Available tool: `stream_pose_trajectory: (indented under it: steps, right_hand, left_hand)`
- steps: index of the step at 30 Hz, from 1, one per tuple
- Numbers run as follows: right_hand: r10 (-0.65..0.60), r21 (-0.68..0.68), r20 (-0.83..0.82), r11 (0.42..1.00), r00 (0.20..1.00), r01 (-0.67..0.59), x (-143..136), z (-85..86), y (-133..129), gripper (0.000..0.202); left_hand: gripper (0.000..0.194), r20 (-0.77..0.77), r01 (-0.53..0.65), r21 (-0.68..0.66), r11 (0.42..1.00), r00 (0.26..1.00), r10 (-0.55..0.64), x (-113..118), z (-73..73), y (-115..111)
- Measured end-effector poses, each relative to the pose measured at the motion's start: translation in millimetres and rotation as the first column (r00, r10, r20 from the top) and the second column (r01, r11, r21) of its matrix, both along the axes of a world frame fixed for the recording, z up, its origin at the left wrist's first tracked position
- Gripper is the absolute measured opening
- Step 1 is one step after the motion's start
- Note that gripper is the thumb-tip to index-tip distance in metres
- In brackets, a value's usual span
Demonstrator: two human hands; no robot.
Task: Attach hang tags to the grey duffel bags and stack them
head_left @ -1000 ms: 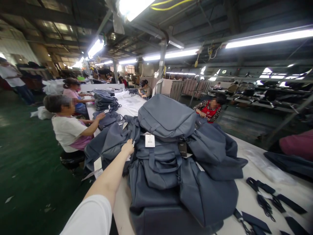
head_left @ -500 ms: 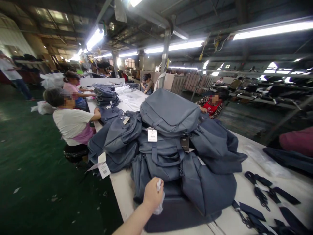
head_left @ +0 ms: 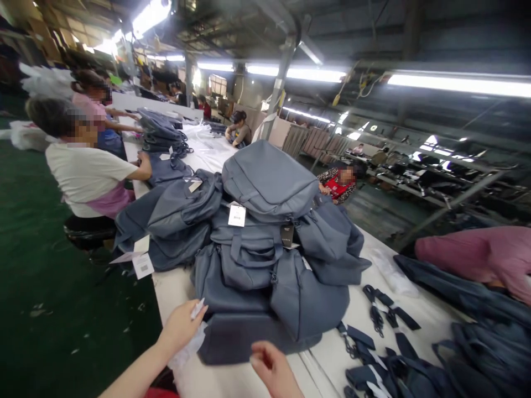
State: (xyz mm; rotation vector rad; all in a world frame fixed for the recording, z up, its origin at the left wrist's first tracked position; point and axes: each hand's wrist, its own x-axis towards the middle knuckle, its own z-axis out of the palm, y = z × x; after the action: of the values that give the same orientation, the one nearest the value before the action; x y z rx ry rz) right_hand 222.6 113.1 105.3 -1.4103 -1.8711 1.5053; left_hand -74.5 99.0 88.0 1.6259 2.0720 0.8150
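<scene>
Head view: slate-blue soft bags [head_left: 265, 182] are piled on the white table [head_left: 219, 381], white tube lamps [head_left: 315, 73] hung towards twelve o'clock; translucent plastic [head_left: 188, 349] is grasped by the left hand [head_left: 180, 326], right hand [head_left: 274, 369] released.

Left hand [head_left: 181, 325] around crumpled plastic [head_left: 189, 349], right hand [head_left: 274, 366] loosely curled, both before piled blue-grey bags [head_left: 249, 271].

Open strip of table [head_left: 236, 381] at near middle, heaped bags [head_left: 249, 265] blocking the way beyond, straps [head_left: 407, 318] cluttering near right
</scene>
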Motion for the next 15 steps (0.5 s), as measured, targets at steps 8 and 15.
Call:
stream_pose_trajectory:
  steps: [8,15]
  right_hand:
    - [0.019,0.396,-0.111,0.918,0.994,0.026,-224,81.8,197,0.045]
    - [-0.332,0.485,0.28,0.859,0.901,0.165,-426,97.0,383,0.078]
  left_hand:
    - [0.036,-0.162,-0.128,0.268,0.955,0.971,0.176,-191,34.2,82]
    - [0.036,-0.046,-0.214,0.163,0.963,0.974,0.224,-343,38.4,133]
